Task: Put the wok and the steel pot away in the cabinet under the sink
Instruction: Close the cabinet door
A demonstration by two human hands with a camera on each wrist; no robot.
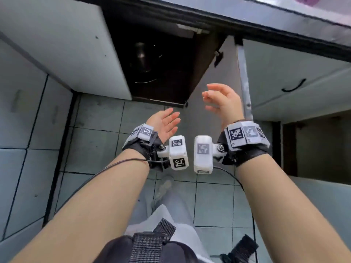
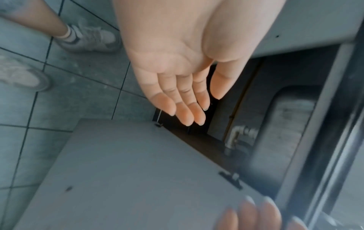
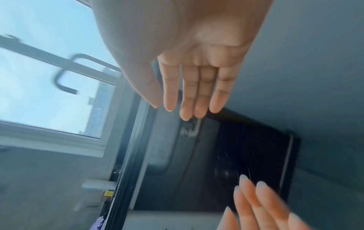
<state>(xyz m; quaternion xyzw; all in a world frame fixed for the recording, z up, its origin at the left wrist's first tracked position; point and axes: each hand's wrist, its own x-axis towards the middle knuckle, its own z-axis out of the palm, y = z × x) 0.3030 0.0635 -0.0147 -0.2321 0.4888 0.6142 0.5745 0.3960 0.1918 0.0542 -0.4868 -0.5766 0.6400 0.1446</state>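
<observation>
The cabinet under the sink (image 1: 171,76) stands open and dark inside. In it a steel pot (image 1: 141,53) glints, and a curved dark rim, apparently the wok (image 1: 146,80), shows just in front of it. In the right wrist view only a dim round shape (image 3: 226,172) shows there. My left hand (image 1: 167,120) hovers palm up in front of the opening, fingers straight and empty (image 2: 201,109). My right hand (image 1: 210,99) is raised beside the right door, fingers relaxed, holding nothing (image 3: 171,109).
The left door (image 1: 57,44) and right door (image 1: 216,82) both swing out over the tiled floor (image 1: 98,114). The sink's underside and drain pipe (image 2: 236,137) hang inside the cabinet. A drawer with a black handle (image 1: 293,86) is at right. My shoes (image 2: 88,38) stand behind.
</observation>
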